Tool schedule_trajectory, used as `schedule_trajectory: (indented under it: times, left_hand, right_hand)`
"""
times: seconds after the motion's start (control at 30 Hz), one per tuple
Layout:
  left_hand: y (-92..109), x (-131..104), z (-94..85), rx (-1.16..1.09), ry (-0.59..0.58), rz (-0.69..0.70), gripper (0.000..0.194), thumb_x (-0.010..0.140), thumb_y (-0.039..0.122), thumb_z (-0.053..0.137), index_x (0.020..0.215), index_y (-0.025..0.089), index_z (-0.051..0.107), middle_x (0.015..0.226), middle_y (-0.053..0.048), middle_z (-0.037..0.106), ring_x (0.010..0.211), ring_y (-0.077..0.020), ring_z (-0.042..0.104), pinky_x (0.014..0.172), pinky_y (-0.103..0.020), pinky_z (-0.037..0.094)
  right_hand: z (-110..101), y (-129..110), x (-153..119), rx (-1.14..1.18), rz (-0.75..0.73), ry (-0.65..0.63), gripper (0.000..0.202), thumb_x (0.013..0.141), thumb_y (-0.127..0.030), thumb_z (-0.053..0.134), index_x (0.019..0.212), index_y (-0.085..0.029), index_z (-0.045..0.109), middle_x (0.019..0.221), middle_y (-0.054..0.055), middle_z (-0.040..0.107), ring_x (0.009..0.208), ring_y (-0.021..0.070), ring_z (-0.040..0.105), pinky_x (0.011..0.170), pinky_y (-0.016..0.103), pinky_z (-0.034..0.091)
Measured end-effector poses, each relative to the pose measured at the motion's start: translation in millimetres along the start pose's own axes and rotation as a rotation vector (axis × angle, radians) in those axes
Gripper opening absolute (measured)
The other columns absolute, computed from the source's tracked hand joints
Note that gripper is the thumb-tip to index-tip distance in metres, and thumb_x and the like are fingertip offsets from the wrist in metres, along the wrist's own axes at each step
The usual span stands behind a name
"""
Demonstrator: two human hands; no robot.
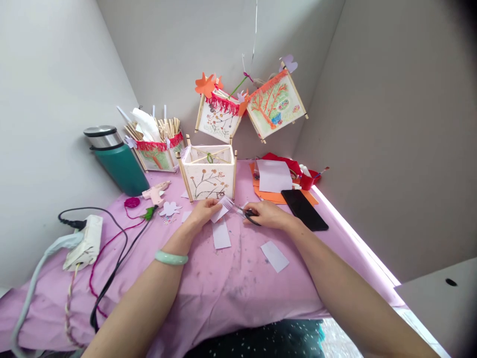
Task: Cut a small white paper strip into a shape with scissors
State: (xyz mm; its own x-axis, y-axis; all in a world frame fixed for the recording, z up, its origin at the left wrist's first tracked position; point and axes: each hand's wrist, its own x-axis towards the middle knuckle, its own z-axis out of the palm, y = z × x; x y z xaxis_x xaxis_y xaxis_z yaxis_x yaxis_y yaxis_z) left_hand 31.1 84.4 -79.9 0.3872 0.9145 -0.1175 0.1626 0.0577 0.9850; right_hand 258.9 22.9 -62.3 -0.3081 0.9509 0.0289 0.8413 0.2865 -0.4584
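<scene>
My left hand [204, 211], with a pale green bangle at the wrist, pinches a small pale lilac piece of paper [220, 211] whose far edge is cut into fine fringe strips. My right hand [269, 215] is closed on dark-handled scissors [250, 215]; their blades point left to the fringed edge. How far the blades are apart is too small to tell. Just below the held piece lies a plain paper strip [222, 234], and another paper rectangle [275, 256] rests nearer my right forearm. Behind my hands stands a stick-framed white lantern box [209, 180] with a drawn branch.
At left are a teal bottle [121, 166], pink glue gun [155, 193], power strip [86, 242] with cables, and a paper flower [170, 209]. A phone [304, 210] lies right, beside orange and white paper [275, 176]. Two decorated lanterns [278, 105] hang above; a stick-filled box [158, 155] stands behind.
</scene>
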Motion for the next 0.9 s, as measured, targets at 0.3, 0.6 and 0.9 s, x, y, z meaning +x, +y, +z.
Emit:
schedule_trajectory:
  times: [0.3,0.6,0.9]
  left_hand:
    - [2.0,-2.1,0.4,0.01,0.015,-0.015,0.022,0.069,0.036,0.069,0.068,0.017,0.058,0.051,0.0,0.059,0.045,-0.0115,0.051,0.048,-0.022,0.035]
    - [-1.1,-1.0,0.0,-0.009,0.008,0.016,0.023,0.069,0.035,0.07,0.067,0.016,0.057,0.051,0.001,0.058,0.044,-0.0105,0.05,0.047,-0.021,0.034]
    - [-0.1,-3.4,0.8,-0.017,0.01,0.007,0.021,0.07,0.033,0.068,0.067,0.016,0.057,0.051,0.0,0.059,0.045,-0.0107,0.051,0.047,-0.021,0.035]
  right_hand:
    - [1.1,1.1,1.3,-0.005,0.001,-0.001,0.027,0.082,-0.042,0.068,0.1,-0.023,0.069,0.085,0.001,0.07,0.072,0.0156,0.059,0.059,0.022,0.034]
    - [0.4,-0.5,0.1,0.004,0.002,-0.004,0.027,0.082,-0.043,0.067,0.1,-0.023,0.068,0.086,0.002,0.07,0.072,0.0164,0.059,0.059,0.023,0.034]
    - [0.3,-0.6,-0.5,0.007,0.004,0.001,0.027,0.082,-0.043,0.067,0.1,-0.023,0.068,0.087,0.001,0.07,0.072,0.0159,0.059,0.06,0.022,0.035]
